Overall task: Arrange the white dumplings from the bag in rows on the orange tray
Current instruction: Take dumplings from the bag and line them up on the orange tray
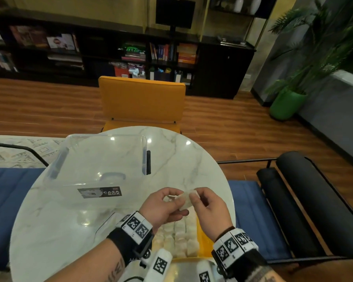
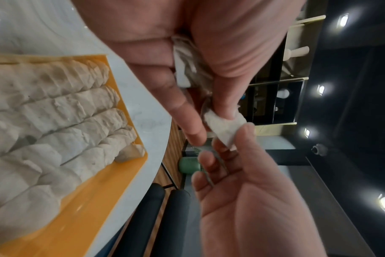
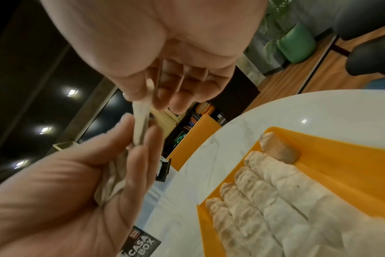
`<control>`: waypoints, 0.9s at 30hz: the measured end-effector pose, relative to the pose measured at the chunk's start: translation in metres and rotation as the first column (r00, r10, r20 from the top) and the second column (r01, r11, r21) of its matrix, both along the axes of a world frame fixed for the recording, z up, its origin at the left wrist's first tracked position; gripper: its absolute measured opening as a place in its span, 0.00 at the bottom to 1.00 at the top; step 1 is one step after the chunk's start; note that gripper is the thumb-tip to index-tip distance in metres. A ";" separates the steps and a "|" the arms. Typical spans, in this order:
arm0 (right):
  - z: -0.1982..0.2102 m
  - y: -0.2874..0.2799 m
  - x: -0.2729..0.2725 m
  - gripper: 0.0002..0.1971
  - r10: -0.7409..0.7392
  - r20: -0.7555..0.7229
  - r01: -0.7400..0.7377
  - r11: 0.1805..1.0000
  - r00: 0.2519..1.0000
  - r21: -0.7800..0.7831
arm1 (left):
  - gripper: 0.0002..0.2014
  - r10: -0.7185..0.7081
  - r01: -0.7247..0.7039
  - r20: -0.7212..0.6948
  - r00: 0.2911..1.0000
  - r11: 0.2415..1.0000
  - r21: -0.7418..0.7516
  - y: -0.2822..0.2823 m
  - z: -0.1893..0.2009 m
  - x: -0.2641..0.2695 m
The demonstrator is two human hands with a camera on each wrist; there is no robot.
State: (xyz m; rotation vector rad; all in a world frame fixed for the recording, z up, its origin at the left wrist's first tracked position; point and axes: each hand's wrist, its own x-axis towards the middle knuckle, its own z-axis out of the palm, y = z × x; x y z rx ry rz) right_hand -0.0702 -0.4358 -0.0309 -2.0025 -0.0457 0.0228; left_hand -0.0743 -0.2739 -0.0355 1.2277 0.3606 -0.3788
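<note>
Both hands are raised together above the orange tray point(image 1: 202, 235), which holds several rows of white dumplings point(image 1: 177, 239) packed side by side. My left hand point(image 1: 171, 198) grips a crumpled clear bag point(image 2: 185, 69) in its palm, thumb and forefinger at one white dumpling point(image 2: 224, 127). My right hand point(image 1: 194, 197) pinches that same dumpling point(image 3: 141, 121) from the other side. In the wrist views the tray point(image 2: 99, 191) point(image 3: 341, 156) shows a bare strip beside the rows point(image 2: 44, 113) point(image 3: 275, 200).
The tray sits at the near edge of a round marble table point(image 1: 192, 159). A clear plastic box point(image 1: 102, 165) with a CASA BOX label lies to the left. A small black object point(image 1: 148, 161) stands beside it. A yellow chair point(image 1: 141, 98) stands beyond, black bolsters point(image 1: 293, 200) to the right.
</note>
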 end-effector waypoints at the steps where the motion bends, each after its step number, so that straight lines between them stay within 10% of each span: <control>1: 0.002 -0.003 0.002 0.04 0.002 -0.001 -0.002 1.000 1.000 -0.009 | 0.06 -0.008 0.008 0.010 1.000 1.000 0.016 0.000 -0.002 0.000; 9: 0.010 -0.020 0.021 0.04 0.043 -0.064 -0.054 0.979 0.997 -0.196 | 0.03 -0.065 0.043 0.056 0.996 0.943 0.331 0.012 -0.027 0.006; 15: 0.003 -0.053 0.053 0.06 -0.007 -0.173 -0.069 0.899 0.985 -0.432 | 0.10 -0.174 0.101 -0.014 0.985 0.501 0.859 0.040 -0.057 0.002; 21: -0.013 -0.059 0.064 0.02 0.107 -0.319 -0.290 0.736 0.942 -0.611 | 0.28 -0.263 0.307 -0.230 0.937 0.307 0.901 0.042 -0.071 -0.002; 27: -0.042 -0.050 0.069 0.04 0.226 -0.514 -0.556 0.451 0.828 -0.698 | 0.24 -0.316 0.336 -0.250 0.915 0.256 0.906 0.042 -0.074 0.001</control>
